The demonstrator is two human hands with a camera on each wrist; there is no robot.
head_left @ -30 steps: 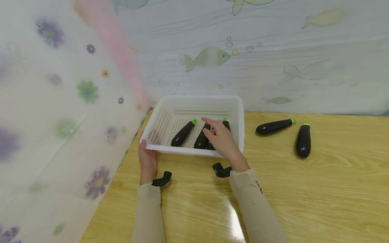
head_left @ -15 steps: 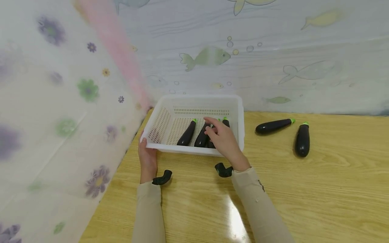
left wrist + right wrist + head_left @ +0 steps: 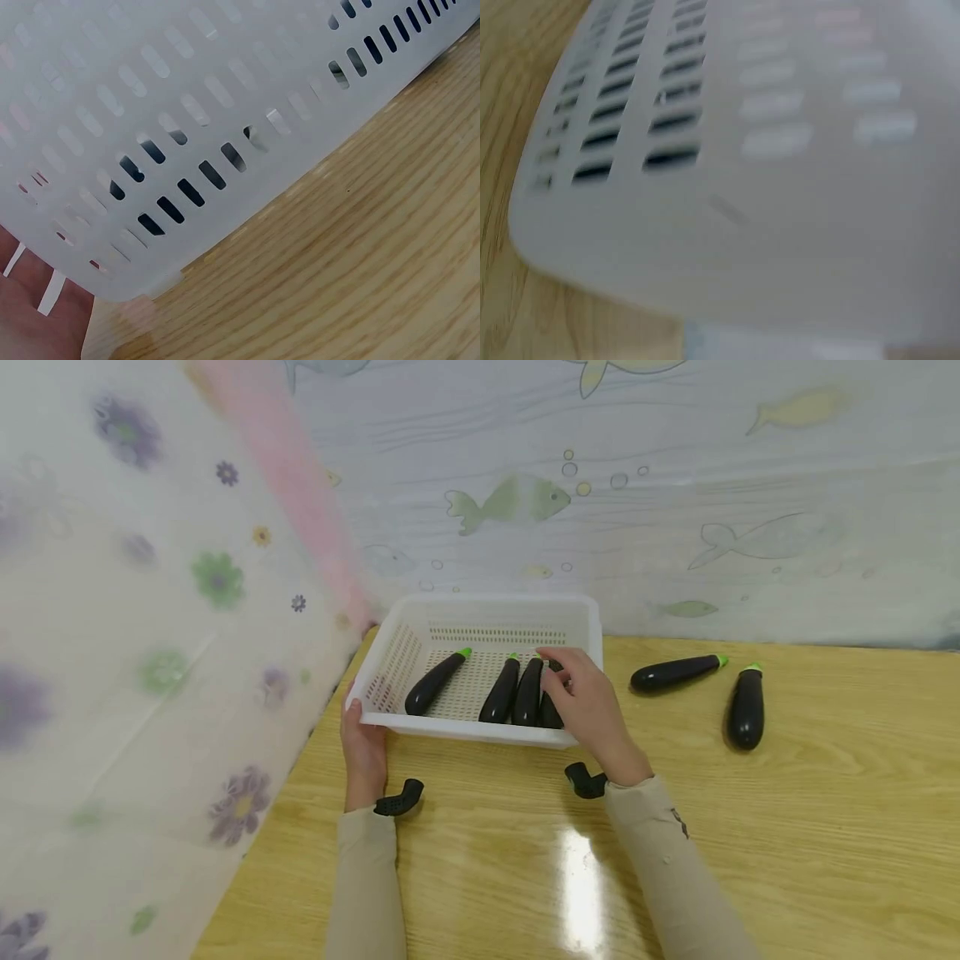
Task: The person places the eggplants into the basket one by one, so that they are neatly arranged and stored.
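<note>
A white slotted plastic basket (image 3: 465, 731) stands on the table, holding several dark eggplants with bright green stem ends. One eggplant (image 3: 437, 683) lies slanted at the left; the others, such as this eggplant (image 3: 498, 693), lie side by side at the right. My left hand (image 3: 364, 752) grips the basket's front left corner, thumb on the rim. In the left wrist view its fingers (image 3: 37, 300) lie against the basket wall. My right hand (image 3: 592, 702) reaches over the front right rim, fingers loosely bent, overlapping the rightmost eggplant (image 3: 551, 712) and hiding its upper part.
Two more eggplants lie on the wooden table (image 3: 825, 827) right of the basket: one sideways eggplant (image 3: 675, 673) and one eggplant (image 3: 746, 708) pointing away. A patterned sheet (image 3: 187, 652) borders the left side, and a fish-print sheet (image 3: 675, 527) stands behind.
My right hand has moved right, uncovering the middle eggplants. The leftmost eggplant rolled a little right, then back left past its first place. The left hand stays on the corner.
</note>
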